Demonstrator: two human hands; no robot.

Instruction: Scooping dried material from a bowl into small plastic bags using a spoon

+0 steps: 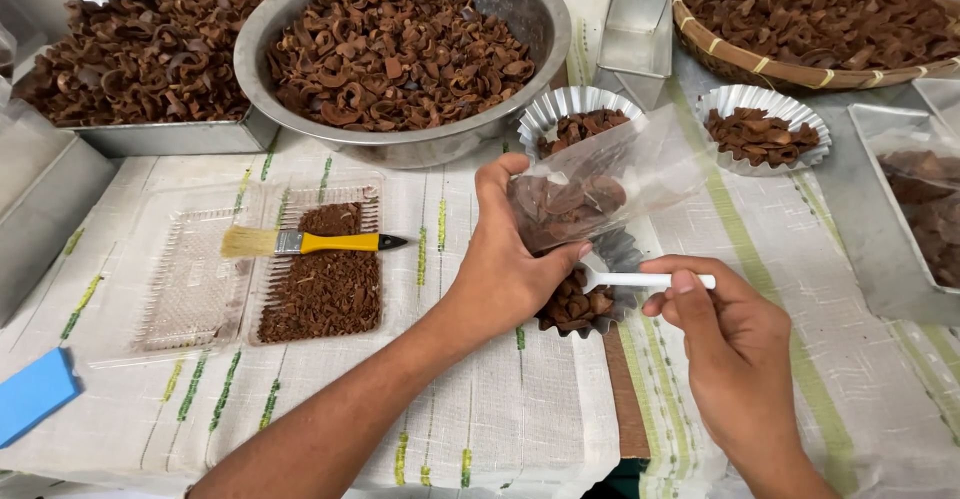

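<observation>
Between the two hands, a fluted foil cup (pixel 580 311) of brown dried pieces is sitting on the cloth. Above it, the left hand (pixel 505 269) is clasping a clear plastic bag (pixel 600 184), partly filled with the same pieces, tilted toward the right. Just right of the cup, the right hand (pixel 725 344) is pinching a small white spoon (pixel 640 280), its bowl reaching over the cup's rim below the bag.

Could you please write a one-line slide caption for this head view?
Left hand holds a clear plastic bag of brown dried husks; right hand holds a white plastic spoon.
</observation>
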